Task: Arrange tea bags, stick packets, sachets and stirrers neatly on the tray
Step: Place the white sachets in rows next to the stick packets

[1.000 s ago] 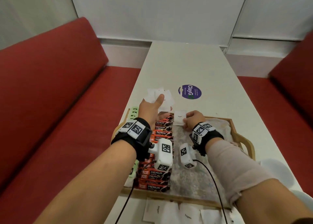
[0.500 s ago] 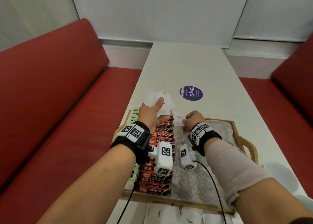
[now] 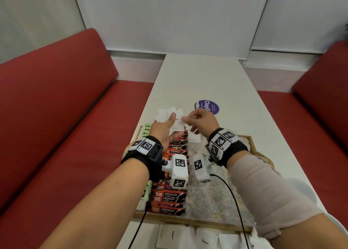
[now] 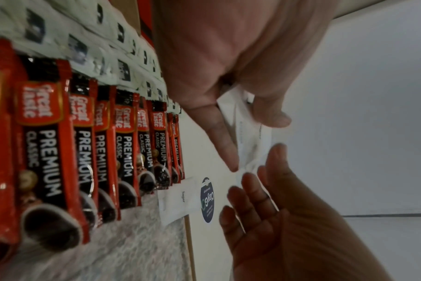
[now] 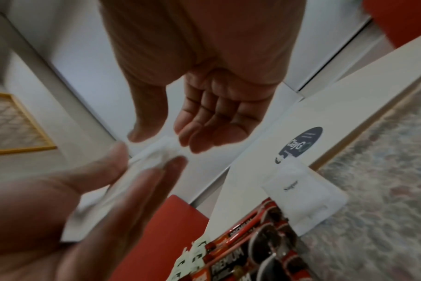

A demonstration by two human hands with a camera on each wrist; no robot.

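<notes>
- The fanned bunch of white paper sugar sachets (image 3: 170, 115) was above the far left corner of the tray, gripped in the left hand (image 3: 163, 128), thumb on top, fingers beneath.
- The right hand (image 3: 200, 121) had thumb and fingers parted, closing on the fan's near edge; no grip on it showed.
- Risk, as I judged it: a tug on one sachet could drag its neighbours loose, since the fan was held at one end only; they would drop onto the coffee sticks or off the tray.
- Second risk: a sleeve or wrist cable brushing the row askew.
- Counts: one white sugar sachet (image 3: 194, 138) lay flat on the wooden tray with patterned liner (image 3: 211, 201), just beside the row's far end.
- The row of red-and-black coffee stick packets (image 3: 172, 196) showed at least eight; wrists hid more.
- Pale green packets (image 3: 146, 129) lay along the left rim; number unclear.
- In-hand sachets: roughly four, overlap prevented certainty.
- White sachets (image 3: 188, 238) on the white table (image 3: 197, 79) nearside: at least four.
- Stirrers: none seen.
</notes>
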